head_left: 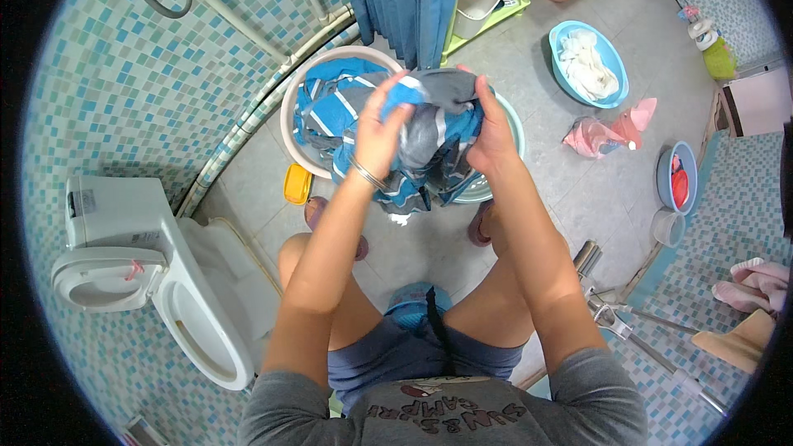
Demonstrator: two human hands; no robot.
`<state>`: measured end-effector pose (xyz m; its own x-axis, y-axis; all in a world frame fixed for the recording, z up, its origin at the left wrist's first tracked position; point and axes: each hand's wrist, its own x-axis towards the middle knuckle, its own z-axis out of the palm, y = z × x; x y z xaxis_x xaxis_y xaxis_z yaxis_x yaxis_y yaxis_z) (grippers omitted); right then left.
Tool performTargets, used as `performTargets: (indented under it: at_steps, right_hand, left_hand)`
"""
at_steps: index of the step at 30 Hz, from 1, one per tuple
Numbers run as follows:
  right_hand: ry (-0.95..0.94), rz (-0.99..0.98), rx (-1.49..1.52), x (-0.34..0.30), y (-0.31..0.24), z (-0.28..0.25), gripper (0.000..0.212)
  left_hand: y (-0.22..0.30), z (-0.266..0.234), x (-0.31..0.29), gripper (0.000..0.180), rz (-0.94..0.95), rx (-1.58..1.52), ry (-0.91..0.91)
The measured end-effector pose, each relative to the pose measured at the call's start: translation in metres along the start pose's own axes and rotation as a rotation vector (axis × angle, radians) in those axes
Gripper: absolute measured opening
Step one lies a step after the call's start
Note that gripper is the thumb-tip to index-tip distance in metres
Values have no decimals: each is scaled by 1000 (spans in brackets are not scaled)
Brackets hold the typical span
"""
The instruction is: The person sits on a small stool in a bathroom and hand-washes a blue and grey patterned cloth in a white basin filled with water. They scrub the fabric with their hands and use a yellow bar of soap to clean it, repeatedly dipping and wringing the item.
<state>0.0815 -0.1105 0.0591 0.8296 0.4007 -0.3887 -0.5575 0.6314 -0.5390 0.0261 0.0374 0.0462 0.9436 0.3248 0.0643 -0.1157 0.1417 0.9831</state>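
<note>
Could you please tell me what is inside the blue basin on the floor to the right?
The blue basin holds a heap of white cloth. The cloth covers most of the bottom, so anything beneath it cannot be seen.

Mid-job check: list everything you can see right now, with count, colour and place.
striped garment: one, blue, grey and white, held over the basins
white basin: one, left of centre, more striped cloth inside
pale green basin: one, under the garment
blue basin: one, upper right, white cloth inside
pink cloth: one, floor at right
toilet: one, white, lower left
curtain: one, blue, top centre
left hand: grips the garment, bangle on wrist
right hand: grips the garment
</note>
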Motion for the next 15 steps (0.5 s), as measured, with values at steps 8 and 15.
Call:
performTargets:
  at_steps: [8, 15]
  right_hand:
    - [258, 69, -295, 2, 99, -2, 39]
    - [-119, 105, 225, 22, 104, -78, 37]
  left_hand:
    - [-22, -7, 18, 20, 315, 573, 381]
    - [-23, 35, -30, 18, 415, 668, 131]
